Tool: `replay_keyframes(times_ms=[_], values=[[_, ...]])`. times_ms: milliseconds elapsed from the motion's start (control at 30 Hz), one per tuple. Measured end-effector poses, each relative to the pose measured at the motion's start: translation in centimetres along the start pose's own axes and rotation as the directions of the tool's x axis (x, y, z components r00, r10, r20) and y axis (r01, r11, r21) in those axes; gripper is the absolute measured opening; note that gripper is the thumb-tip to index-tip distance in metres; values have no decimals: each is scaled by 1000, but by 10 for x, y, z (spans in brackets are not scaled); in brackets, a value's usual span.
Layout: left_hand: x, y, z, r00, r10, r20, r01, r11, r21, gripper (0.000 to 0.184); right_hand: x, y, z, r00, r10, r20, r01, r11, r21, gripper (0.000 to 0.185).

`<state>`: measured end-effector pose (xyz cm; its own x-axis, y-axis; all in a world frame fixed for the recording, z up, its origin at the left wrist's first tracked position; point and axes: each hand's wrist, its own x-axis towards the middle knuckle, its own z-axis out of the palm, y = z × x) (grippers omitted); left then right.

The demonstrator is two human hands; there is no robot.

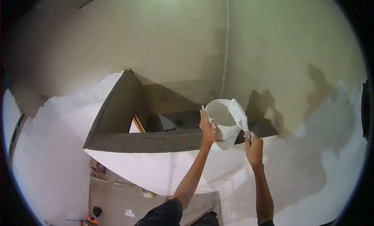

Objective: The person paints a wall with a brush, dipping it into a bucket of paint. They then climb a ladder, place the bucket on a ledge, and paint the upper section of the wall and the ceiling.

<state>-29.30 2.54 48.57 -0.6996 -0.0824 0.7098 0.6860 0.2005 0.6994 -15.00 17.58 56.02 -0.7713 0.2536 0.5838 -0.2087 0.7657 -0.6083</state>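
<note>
A white bucket with smeared sides is tilted a little above the grey ledge, its mouth turned toward me. My left hand is closed on the bucket's left side, with the thumb and fingers at the rim. In my right hand is the handle of a putty knife, its blade thickly coated in white paste. The blade slants up across the bucket's right rim. How much paste is inside the bucket cannot be seen.
A grey cement-topped half wall with a white front surrounds a recess. Wooden strips show through an opening there. Bare plaster walls rise behind, with white-coated wall at right. Below lies the floor with debris.
</note>
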Motion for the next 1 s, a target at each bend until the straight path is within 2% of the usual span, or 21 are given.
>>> replay_keyframes(times_ms=[67, 133, 167, 200, 233, 267, 300, 367, 400, 500, 567, 600, 667, 700, 767, 800, 867, 900, 1000], values=[[1, -6, -1, 999, 32, -31, -32, 999, 4, 66, 1, -10, -5, 980, 173, 102, -182, 980, 81, 24], [2, -12, 5, 995, 85, -60, -88, 994, -58, 65, -1, -6, 4, 999, 33, 13, -34, 997, 68, 24], [1, -12, 6, 991, 102, -82, -104, 994, -22, 63, -4, -1, 7, 999, -31, -34, 32, 999, 38, 24], [0, -14, 5, 988, 121, -100, -121, 993, 1, 60, -4, 3, 9, 999, 41, -14, -42, 999, -31, 27], [-1, -20, 6, 985, 131, -108, -129, 991, 25, 58, -5, 17, 18, 990, -82, -115, 79, 996, -30, 26], [-2, -25, 7, 983, 143, -113, -138, 989, 49, 56, -6, 14, 19, 997, 76, -17, -74, 993, 91, 24], [-2, -22, 8, 987, 107, -116, -107, 994, 8, 56, -7, 15, 23, 998, 28, -64, -20, 992, 127, 22], [1, -17, 9, 987, 97, -129, -106, 992, -63, 56, -3, 21, 30, 992, -74, -106, 76, 997, 15, 21], [1, -17, 9, 983, 118, -140, -132, 987, -93, 56, -1, 17, 28, 998, -25, -59, 30, 997, 77, 23], [2, -7, 6, 979, 139, -150, -146, 989, -36, 56, 1, 13, 29, 996, 80, -46, -77, 995, 67, 26], [1, -13, 12, 983, 126, -137, -133, 990, -42, 57, 1, 27, 40, 996, 11, -87, -10, 1000, 12, 26], [0, -14, 12, 986, 106, -128, -113, 993, -45, 57, 1, 24, 34, 991, -50, -123, 58, 996, 65, 27], [-2, -15, 10, 992, 65, -107, -69, 997, -40, 58, 0, 26, 33, 993, 56, -106, -40, 988, 152, 34], [-1, -16, 10, 994, 46, -98, -50, 998, -39, 58, -2, 29, 29, 988, 149, -45, -128, 940, 315, 35], [-6, -22, 12, 996, -5, -90, 2, 1000, -25, 60, -10, 27, 18, 949, 288, 130, -307, 745, 592, 37], [-5, -24, 13, 995, 2, -101, -4, 1000, -18, 59, -14, 27, 9, 918, 342, 202, -386, 647, 657, 36], [-5, -23, 13, 994, 18, -106, -18, 1000, -2, 59, -29, 16, -21, 833, 428, 351, -524, 407, 748, 34], [-2, -24, 14, 994, 34, -107, -36, 999, -18, 59, -40, 18, -33, 829, 417, 372, -521, 335, 785, 31], [-5, -27, 13, 994, 57, -90, -61, 997, -42, 59, -78, 40, -68, 744, 568, 351, -553, 228, 802, 31]])
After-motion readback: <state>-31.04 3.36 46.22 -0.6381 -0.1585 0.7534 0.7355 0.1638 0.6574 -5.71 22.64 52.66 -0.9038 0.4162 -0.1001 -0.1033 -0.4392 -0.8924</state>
